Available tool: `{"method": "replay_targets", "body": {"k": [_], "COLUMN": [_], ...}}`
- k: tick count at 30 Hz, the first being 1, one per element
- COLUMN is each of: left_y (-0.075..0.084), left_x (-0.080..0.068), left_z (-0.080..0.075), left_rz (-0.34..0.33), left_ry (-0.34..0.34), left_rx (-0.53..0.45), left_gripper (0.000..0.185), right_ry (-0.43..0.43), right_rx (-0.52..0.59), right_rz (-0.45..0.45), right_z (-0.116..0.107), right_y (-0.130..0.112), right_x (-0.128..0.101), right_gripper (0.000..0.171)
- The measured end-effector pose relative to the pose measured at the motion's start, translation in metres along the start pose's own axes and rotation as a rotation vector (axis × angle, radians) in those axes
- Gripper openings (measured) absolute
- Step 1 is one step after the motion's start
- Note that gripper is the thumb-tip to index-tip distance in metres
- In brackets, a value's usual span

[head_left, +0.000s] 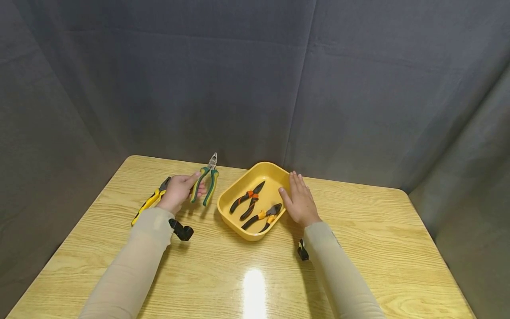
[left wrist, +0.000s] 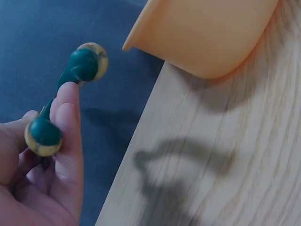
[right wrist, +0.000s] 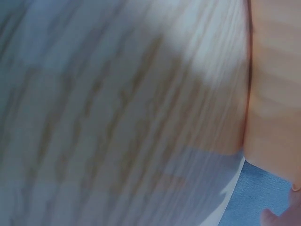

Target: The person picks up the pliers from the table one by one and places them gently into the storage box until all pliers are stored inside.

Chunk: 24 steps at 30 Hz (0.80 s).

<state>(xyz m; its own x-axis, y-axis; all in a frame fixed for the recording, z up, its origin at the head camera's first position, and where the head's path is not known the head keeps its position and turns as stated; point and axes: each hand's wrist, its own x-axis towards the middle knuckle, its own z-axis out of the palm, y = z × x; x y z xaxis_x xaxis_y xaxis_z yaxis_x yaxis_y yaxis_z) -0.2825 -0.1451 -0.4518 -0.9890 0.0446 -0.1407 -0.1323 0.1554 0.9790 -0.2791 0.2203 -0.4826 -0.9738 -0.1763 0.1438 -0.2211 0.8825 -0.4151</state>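
My left hand (head_left: 178, 191) grips green-and-yellow combination pliers (head_left: 214, 177) by the handles, raised above the table with their metal nose pointing away. In the left wrist view, the rounded handle ends of these pliers (left wrist: 84, 64) stick out past the fingers. On the right, my right hand (head_left: 301, 203) lies with fairly straight fingers against the far right rim of a yellow plastic tray (head_left: 272, 177). Inside the tray are black-and-orange long-nose pliers (head_left: 254, 195) and black-and-yellow pliers (head_left: 272, 211). The right wrist view mostly takes in the table, the tray's outer wall (right wrist: 277, 94) and some fingertips (right wrist: 282, 217).
Yellow-and-black pliers (head_left: 148, 205) lie on the wooden table (head_left: 223, 270) to the left, partly hidden behind the left hand. A grey curtain (head_left: 207, 88) hangs behind the table's back edge and along both sides.
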Motion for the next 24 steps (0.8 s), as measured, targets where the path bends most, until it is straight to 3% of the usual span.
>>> {"method": "replay_targets", "body": {"k": [24], "left_y": [0.015], "left_x": [-0.002], "left_z": [0.021], "left_rz": [0.043], "left_ry": [-0.065], "left_rx": [-0.073], "left_gripper": [0.057], "right_ry": [-0.012], "right_rx": [-0.027], "right_rz": [0.016], "right_z": [0.001], "right_y": [0.001], "right_x": [0.0], "right_gripper": [0.077]}}
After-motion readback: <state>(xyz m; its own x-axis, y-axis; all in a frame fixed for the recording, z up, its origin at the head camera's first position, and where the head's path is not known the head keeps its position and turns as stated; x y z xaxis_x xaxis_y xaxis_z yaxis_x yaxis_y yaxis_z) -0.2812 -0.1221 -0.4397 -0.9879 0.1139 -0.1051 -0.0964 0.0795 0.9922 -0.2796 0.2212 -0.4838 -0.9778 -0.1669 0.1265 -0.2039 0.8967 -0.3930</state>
